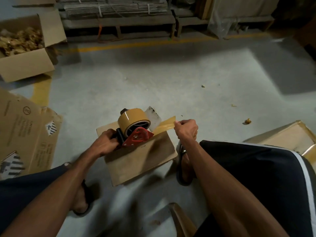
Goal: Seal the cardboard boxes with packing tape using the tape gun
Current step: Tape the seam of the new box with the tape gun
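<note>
The person's arms are blocking a good part of the floor, and the lower area between the knees is smearing into blur, so the brown curved shape at the bottom edge is impossible to identify. The feet are showing only in part: a dark sandal (183, 166) is peeking out behind the right forearm.

The left hand (106, 142) is wrapping its fingers tightly round the black handle of the tape gun (136, 134), hiding most of that handle. The gun's red metal side plate is looking flat and roughly triangular, and a fat roll of glossy tan tape (131, 121) is sitting on its hub. A cloudy, translucent plastic flap is standing up beside the roll. The right hand (186, 130) is pinching the free end of the tape strip (166, 125) between thumb and curled fingers, and the strip is stretching taut, thin and amber, from the gun to that hand.

The gun is hovering just over a small closed cardboard box (143, 159), plain and matte, lying on the grey concrete floor (153, 74) between the legs; whether the gun is touching it is unclear.

An open carton (25, 64) at the left is holding crumpled tan scraps. Flattened printed cardboard (25, 134) is lying nearer, cut off by the frame. Another box (287, 137) is half hiding behind the right knee.
</note>
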Demonstrator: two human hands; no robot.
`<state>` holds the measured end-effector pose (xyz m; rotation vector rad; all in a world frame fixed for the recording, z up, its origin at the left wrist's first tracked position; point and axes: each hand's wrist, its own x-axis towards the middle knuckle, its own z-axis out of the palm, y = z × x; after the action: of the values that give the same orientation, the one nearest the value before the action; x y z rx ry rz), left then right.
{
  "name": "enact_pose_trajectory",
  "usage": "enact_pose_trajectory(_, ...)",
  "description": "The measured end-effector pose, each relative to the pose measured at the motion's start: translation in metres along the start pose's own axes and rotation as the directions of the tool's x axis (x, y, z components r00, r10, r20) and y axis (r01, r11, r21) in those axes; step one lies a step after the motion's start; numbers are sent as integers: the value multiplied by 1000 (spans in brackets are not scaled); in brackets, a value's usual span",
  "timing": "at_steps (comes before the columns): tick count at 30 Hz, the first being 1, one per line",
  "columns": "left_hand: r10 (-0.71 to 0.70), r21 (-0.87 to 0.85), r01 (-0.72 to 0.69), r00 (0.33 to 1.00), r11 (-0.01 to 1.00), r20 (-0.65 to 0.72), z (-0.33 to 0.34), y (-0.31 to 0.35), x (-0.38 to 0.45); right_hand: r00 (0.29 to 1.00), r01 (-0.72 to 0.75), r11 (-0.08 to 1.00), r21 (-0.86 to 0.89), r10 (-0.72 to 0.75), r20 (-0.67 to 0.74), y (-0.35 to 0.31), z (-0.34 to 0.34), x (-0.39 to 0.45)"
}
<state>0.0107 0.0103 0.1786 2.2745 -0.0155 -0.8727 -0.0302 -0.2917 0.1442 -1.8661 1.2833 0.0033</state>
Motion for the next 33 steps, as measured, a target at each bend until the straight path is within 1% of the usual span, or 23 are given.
enact_pose_trajectory(5, -11, 71, 12, 1000, 997, -20, 12, -2, 22, 999, -36, 999, -13, 36, 0, 10, 15, 19)
enact_pose_trajectory(8, -43, 87, 45, 999, 995, -31, 19, -1, 27, 997, -71, 997, -13, 71, 0, 22, 24, 26)
enact_pose_trajectory(13, -67, 195, 73, 997, 978, -35, 32, -6, 36, 997, -76, 997, 6, 76, 7, 29, 36, 30)
enact_pose_trajectory(16, -82, 192, 88, 996, 977, -40, 40, -6, 38, 996, -85, 996, 8, 85, 17, 35, 42, 32)
enact_pose_trajectory(21, -91, 181, 100, 994, 978, -57, 43, -9, 44, 990, -122, 992, -11, 123, 70, 45, 53, 37)
enact_pose_trajectory(26, -81, 209, 90, 995, 974, -51, 43, -12, 47, 964, -197, 980, 32, 187, 187, 47, 55, 35)
enact_pose_trajectory(29, -72, 202, 80, 996, 976, -44, 42, -19, 48, 968, -203, 978, 44, 194, 158, 42, 51, 26)
enact_pose_trajectory(33, -63, 177, 67, 998, 982, -32, 42, -20, 46, 977, -200, 973, 113, 189, 104, 53, 52, 26)
